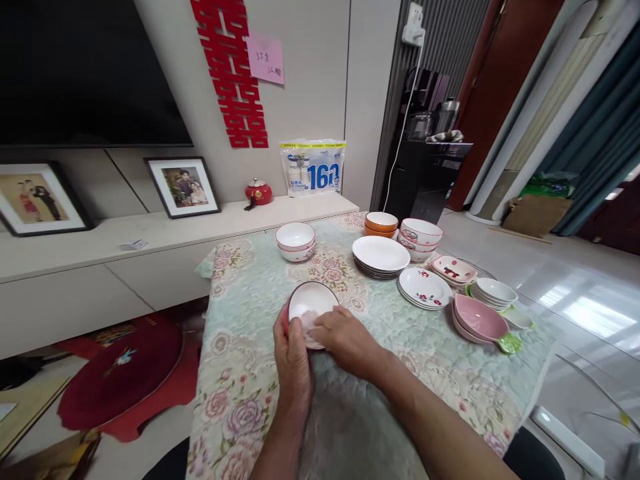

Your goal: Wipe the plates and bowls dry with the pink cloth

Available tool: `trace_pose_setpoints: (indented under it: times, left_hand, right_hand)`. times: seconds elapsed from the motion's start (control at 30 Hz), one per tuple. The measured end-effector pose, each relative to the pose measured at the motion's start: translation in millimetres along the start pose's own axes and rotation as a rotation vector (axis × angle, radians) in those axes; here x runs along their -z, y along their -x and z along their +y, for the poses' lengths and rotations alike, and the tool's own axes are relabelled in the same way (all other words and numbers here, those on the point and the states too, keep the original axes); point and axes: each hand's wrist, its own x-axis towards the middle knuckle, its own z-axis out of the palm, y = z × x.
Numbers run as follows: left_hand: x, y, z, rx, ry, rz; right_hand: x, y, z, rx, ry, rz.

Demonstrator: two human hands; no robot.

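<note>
My left hand [293, 350] is closed round the near left side of a small bowl [313, 297] with a white inside, a dark rim and a reddish outside. The bowl is tilted towards me above the table. My right hand [343, 333] reaches into it from the right, fingers bent and pressed on a pale, thin cloth [309, 321] against the inner wall. Part of the cloth is hidden by the fingers. Beyond the bowl stand two stacked white bowls with red rims [296, 240].
A flowered tablecloth [240, 400] covers the table. To the right stand white plates [381, 253], orange bowls [381, 223], patterned bowls [421, 233], flowered plates [425, 288] and pink leaf-handled dishes [480, 319]. Behind, a white ledge [115, 233] holds framed photos, a red pot and a plastic pack [315, 170].
</note>
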Motion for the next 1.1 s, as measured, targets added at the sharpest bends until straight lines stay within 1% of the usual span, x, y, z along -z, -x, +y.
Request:
trace_pose_setpoints:
  times: [0.03,0.1,0.17,0.3,0.37,0.43,0.5,0.6,0.67,0.73,0.8,0.87,0.9,0.97,1.03,1.1]
  left_hand:
    - [-1.0,1,0,0.004,0.002,-0.010]
    - [-3.1,3,1,0.007,-0.008,-0.008]
    - [-4.6,6,3,0.012,-0.028,-0.030]
    - [-3.1,8,7,-0.017,-0.069,-0.075]
    - [-1.0,6,7,-0.011,-0.064,-0.061]
    - [0.5,4,7,-0.009,-0.048,-0.036]
    - [0.6,3,7,-0.020,-0.030,-0.034]
    - [-1.9,4,9,-0.041,-0.031,-0.059]
    - [-4.5,7,11,-0.040,-0.071,-0.054]
    - [-7.0,10,12,-0.033,-0.122,-0.044]
    - [-8.5,13,13,-0.042,-0.157,-0.049]
    - [-8.4,13,14,-0.062,-0.159,-0.064]
    - [-7.9,13,14,-0.063,-0.147,-0.066]
    - [-6.2,10,14,-0.044,-0.109,-0.057]
    - [-4.6,8,14,-0.021,-0.071,-0.043]
    - [-3.8,6,13,-0.021,-0.051,-0.044]
  right_hand:
    - [-1,1,3,-0.024,0.031,0.021]
    - [-4,1,4,-0.046,0.015,0.040]
    - [-8,0,-1,-0.052,-0.090,0.063]
    - [-9,-2,-17,-0.095,-0.387,0.160]
    - [-5,-3,-20,-0.055,-0.449,0.135]
    - [0,-2,-19,0.037,-0.403,0.057]
    - [5,-1,-13,0.077,-0.284,-0.004]
    - [5,2,-4,-0.006,-0.112,-0.004]
    - [2,2,-2,-0.048,-0.107,0.019]
    - [-4,2,-4,-0.068,-0.224,0.058]
    - [-8,1,-8,-0.101,-0.394,0.128]
    - [-9,-1,-13,-0.124,-0.515,0.184]
    - [-8,-1,-14,-0.109,-0.541,0.181]
    - [-2,-1,-15,-0.021,-0.522,0.108]
    - [4,-1,-12,0.070,-0.427,0.011]
    - [9,1,-8,0.071,-0.297,-0.032]
